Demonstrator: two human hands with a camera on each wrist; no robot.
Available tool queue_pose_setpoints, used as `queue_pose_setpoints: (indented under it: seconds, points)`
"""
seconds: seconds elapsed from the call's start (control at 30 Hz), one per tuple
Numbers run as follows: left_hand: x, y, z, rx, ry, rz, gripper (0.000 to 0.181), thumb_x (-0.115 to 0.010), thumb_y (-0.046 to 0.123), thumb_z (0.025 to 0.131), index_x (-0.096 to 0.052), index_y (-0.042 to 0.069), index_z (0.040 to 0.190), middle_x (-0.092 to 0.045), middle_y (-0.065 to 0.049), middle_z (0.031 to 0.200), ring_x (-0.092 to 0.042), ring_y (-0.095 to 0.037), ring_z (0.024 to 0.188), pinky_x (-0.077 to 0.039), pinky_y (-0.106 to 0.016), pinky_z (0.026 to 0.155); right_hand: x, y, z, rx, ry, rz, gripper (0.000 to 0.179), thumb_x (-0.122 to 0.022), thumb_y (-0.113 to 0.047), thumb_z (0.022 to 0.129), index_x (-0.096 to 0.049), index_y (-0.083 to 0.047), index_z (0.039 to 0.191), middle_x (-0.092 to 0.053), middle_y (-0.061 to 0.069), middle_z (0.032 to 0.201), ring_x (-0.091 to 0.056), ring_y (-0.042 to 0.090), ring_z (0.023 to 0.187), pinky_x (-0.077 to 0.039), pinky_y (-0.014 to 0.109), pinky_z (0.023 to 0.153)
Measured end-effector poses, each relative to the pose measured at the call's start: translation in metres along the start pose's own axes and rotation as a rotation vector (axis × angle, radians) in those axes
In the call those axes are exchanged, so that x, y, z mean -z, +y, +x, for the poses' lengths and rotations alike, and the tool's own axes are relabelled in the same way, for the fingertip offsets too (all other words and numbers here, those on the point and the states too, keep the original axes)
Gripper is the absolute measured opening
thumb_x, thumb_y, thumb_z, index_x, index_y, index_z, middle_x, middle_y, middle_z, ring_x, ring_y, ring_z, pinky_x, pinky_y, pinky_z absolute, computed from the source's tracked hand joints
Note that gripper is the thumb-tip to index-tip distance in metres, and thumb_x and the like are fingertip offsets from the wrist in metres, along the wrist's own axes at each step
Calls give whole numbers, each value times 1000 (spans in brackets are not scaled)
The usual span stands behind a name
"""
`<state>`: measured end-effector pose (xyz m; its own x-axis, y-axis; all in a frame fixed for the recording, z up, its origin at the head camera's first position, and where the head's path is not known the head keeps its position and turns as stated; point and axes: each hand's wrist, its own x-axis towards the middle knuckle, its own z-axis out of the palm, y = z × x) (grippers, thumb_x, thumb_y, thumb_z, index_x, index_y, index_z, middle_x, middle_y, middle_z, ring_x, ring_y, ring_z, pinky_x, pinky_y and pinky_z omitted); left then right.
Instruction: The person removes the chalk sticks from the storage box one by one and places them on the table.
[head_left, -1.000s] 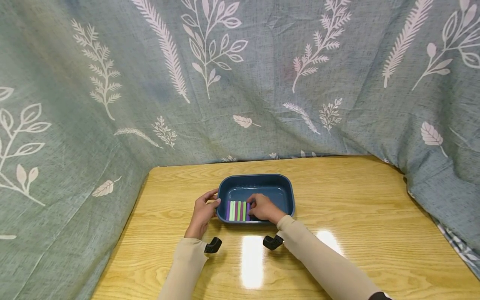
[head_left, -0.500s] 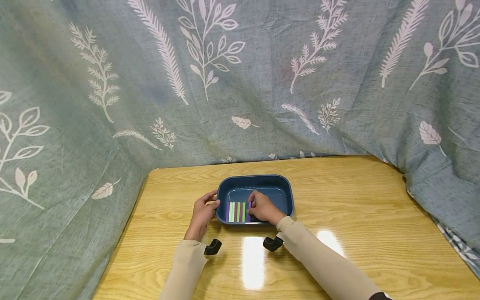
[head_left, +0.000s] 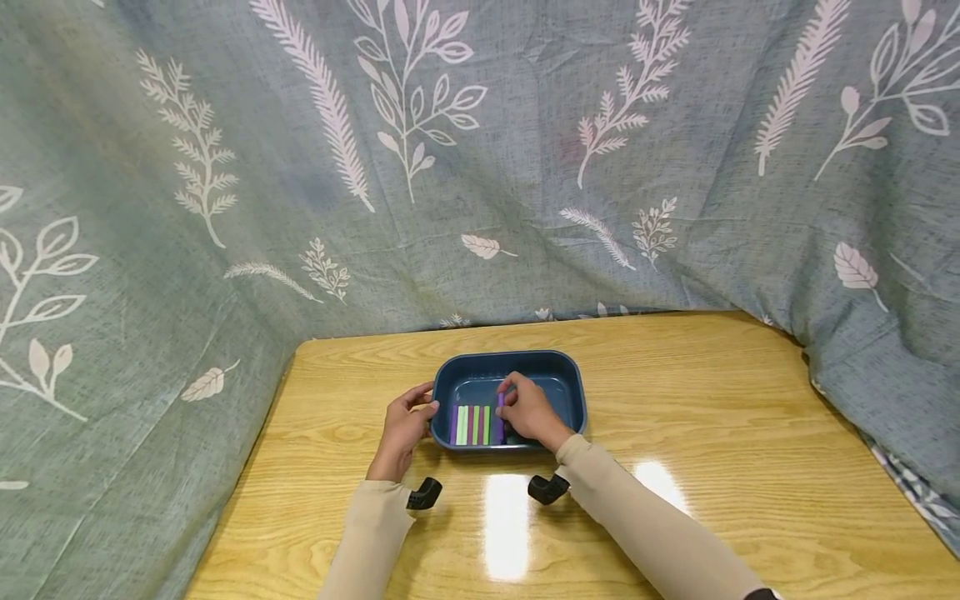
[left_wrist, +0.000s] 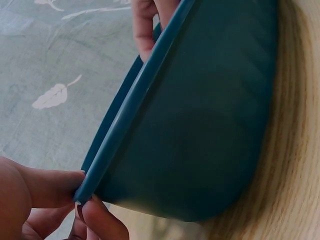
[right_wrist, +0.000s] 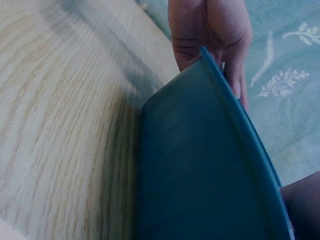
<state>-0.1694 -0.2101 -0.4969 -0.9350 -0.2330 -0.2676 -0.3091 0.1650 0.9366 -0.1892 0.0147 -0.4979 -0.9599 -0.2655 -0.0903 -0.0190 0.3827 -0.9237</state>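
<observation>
In the head view a dark blue tray [head_left: 474, 389] stands on the wooden table. My left hand [head_left: 406, 423] grips its left end; the left wrist view shows thumb and fingers pinching the tray's rim [left_wrist: 120, 125]. Inside the tray, my right hand [head_left: 529, 410] pinches a slim purple stick [head_left: 500, 430] near its far end. That stick looks tilted, with the far end raised. Left of it lies a row of several sticks [head_left: 472, 426] in purple, pale green, dark red and bright green, side by side. In the right wrist view the tray's side hides most of the right hand.
The wooden table [head_left: 675, 375] extends to the right and front of the tray. Patterned grey-green cloth [head_left: 525, 275] hangs behind it and at both sides. A black wrist mount [head_left: 425, 493] sits at the left cuff and another black mount [head_left: 547, 489] at the right cuff.
The right hand has moved slightly up and away from the front wall, and the purple stick's far end has risen with it, leaving a wider gap to the row. The left hand keeps its grip.
</observation>
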Motion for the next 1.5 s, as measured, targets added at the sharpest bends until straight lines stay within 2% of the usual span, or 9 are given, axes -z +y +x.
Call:
queue_pose_setpoints:
  seconds: [0.1, 0.23, 0.5, 0.77, 0.9, 1.13, 1.27, 1.5]
  points:
    - [1, -1, -1, 10, 0, -8, 38, -62, -1, 103, -65, 2, 141, -56, -16, 119, -56, -15, 69, -51, -24, 56, 5, -4, -4, 2, 19, 17, 25, -70, 9, 96, -61, 5, 119, -66, 14, 90, -69, 26, 68, -60, 36, 66]
    - [3, 0, -2, 6, -4, -22, 38, -62, -2, 103, -65, 1, 141, -55, -16, 119, -56, -15, 69, -50, -24, 55, 17, -9, -9, -8, 32, 80, 27, -68, 8, 98, -60, 5, 124, -64, 16, 98, -71, 29, 78, -63, 44, 74]
    - [2, 0, 0, 3, -12, -20, 38, -62, -1, 104, -65, 2, 141, -56, -16, 120, -56, -15, 70, -50, -24, 57, 62, -13, -20, -6, 82, 185, 29, -63, 6, 103, -56, 6, 131, -63, 18, 105, -69, 24, 83, -62, 53, 86]
    - [1, -1, 0, -12, -6, -9, 37, -61, -2, 103, -65, 1, 140, -56, -16, 119, -55, -15, 74, -49, -25, 57, 116, -2, -35, -7, 172, 277, 36, -61, 5, 104, -50, 10, 137, -63, 28, 118, -70, 11, 86, -63, 39, 85]
    - [1, -1, 0, -10, -4, -9, 37, -62, -2, 103, -65, 1, 140, -56, -16, 119, -55, -16, 73, -49, -25, 57, 138, 9, -45, -18, 189, 301, 37, -59, 4, 105, -47, 10, 139, -59, 32, 125, -71, 10, 88, -63, 35, 86]
    - [2, 0, 0, -7, 4, 2, 38, -62, 0, 104, -65, 1, 141, -56, -16, 119, -54, -16, 71, -49, -24, 57, 164, 35, -57, -60, 184, 213, 42, -58, -1, 108, -43, 10, 145, -57, 32, 129, -71, 11, 93, -62, 39, 89]
    - [2, -1, 0, -13, 10, 7, 38, -63, -1, 103, -65, 1, 141, -57, -16, 119, -53, -16, 71, -49, -24, 56, 171, 53, -61, -93, 163, 122, 43, -58, 0, 107, -43, 13, 145, -59, 34, 127, -70, 11, 90, -63, 36, 82]
    - [2, -1, 0, -11, 11, -11, 37, -62, 0, 103, -65, 0, 140, -57, -16, 118, -56, -18, 72, -49, -25, 57, 176, 79, -64, -177, 131, -60, 36, -60, 1, 106, -51, 13, 138, -64, 29, 115, -69, 21, 87, -61, 32, 71]
